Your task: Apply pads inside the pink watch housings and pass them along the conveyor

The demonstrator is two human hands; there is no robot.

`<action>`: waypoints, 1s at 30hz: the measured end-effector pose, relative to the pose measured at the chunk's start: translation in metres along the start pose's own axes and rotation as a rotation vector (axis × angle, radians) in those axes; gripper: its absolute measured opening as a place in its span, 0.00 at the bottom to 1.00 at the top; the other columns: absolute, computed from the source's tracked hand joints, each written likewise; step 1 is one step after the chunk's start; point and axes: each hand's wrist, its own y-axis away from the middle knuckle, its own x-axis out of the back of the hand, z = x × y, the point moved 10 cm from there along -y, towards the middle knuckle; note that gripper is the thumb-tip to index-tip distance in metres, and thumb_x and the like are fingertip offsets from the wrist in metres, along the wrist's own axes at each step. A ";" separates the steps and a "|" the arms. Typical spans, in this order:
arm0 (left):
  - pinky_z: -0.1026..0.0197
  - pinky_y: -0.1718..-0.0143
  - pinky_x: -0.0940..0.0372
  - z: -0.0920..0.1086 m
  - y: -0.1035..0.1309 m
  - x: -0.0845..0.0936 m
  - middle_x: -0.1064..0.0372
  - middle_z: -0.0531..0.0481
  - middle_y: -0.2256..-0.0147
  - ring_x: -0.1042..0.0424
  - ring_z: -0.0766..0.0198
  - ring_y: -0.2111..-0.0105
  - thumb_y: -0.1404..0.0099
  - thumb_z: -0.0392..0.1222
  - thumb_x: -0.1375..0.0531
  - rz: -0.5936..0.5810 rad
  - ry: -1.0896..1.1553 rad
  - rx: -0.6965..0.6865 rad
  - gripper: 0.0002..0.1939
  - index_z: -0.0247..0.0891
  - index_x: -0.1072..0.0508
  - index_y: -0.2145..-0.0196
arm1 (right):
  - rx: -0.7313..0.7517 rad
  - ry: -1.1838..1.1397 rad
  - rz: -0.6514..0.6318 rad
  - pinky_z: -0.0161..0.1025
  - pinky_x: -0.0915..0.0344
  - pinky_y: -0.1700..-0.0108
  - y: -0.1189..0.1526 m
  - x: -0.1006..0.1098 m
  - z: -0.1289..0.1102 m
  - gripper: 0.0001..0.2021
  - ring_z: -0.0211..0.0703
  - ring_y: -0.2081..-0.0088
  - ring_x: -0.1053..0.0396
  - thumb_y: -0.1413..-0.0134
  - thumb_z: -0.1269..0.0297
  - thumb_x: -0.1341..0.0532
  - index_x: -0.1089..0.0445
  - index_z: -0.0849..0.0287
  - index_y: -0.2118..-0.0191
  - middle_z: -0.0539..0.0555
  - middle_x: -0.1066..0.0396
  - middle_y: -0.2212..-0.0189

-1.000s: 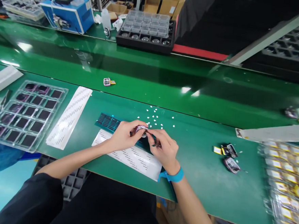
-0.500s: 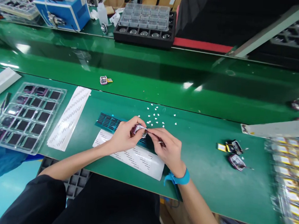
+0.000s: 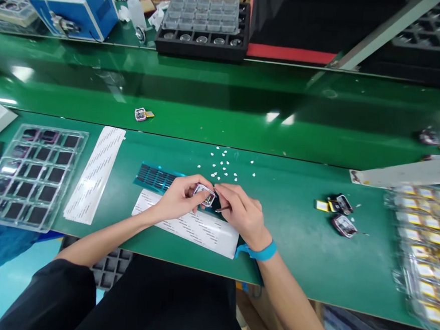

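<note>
My left hand (image 3: pixel 183 196) grips a small square device housing (image 3: pixel 204 196) with its open inner side facing up, thumb on its edge. Close against the housing's right side, my right hand (image 3: pixel 241 209) is closed on a thin dark tool (image 3: pixel 222 209), which may be tweezers. A blue wrist strap (image 3: pixel 264 252) circles my right wrist. Beneath the hands lie a white printed sheet (image 3: pixel 200 234) and a teal sheet of black strips (image 3: pixel 157 177). Small white pieces (image 3: pixel 222 162) are scattered just beyond them.
At left are a clear tray of dark screens (image 3: pixel 34 172) and a long white sheet stack (image 3: pixel 95 174). Opened devices (image 3: pixel 344 226) lie at right, beside a tray of yellow-and-white parts (image 3: pixel 425 250). A blue box machine (image 3: pixel 74 9) stands on the back shelf.
The housing has been tilted so its inside shows more to the camera. My right hand has shifted slightly, and the tool now points lower left. The whole view has shifted a little.
</note>
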 end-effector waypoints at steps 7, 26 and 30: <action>0.69 0.83 0.34 -0.005 0.000 0.002 0.36 0.60 0.80 0.40 0.74 0.86 0.34 0.42 0.38 0.047 0.046 0.026 0.10 0.38 0.31 0.57 | -0.142 0.083 0.022 0.35 0.23 0.65 -0.008 0.009 0.018 0.22 0.44 0.54 0.21 0.35 0.78 0.44 0.31 0.53 0.40 0.56 0.22 0.49; 0.66 0.78 0.44 0.021 0.013 0.002 0.35 0.57 0.77 0.39 0.70 0.80 0.30 0.39 0.46 0.150 -0.437 -0.225 0.02 0.40 0.36 0.61 | 0.070 0.022 -0.174 0.34 0.26 0.72 0.008 -0.009 -0.010 0.20 0.42 0.65 0.20 0.35 0.78 0.45 0.27 0.58 0.42 0.55 0.19 0.59; 0.67 0.80 0.46 0.018 0.014 0.005 0.37 0.59 0.80 0.40 0.71 0.82 0.32 0.40 0.43 0.209 -0.461 -0.242 0.03 0.41 0.37 0.63 | 0.055 0.013 -0.188 0.35 0.22 0.67 0.014 -0.013 -0.010 0.23 0.46 0.59 0.19 0.34 0.77 0.44 0.30 0.57 0.37 0.59 0.21 0.50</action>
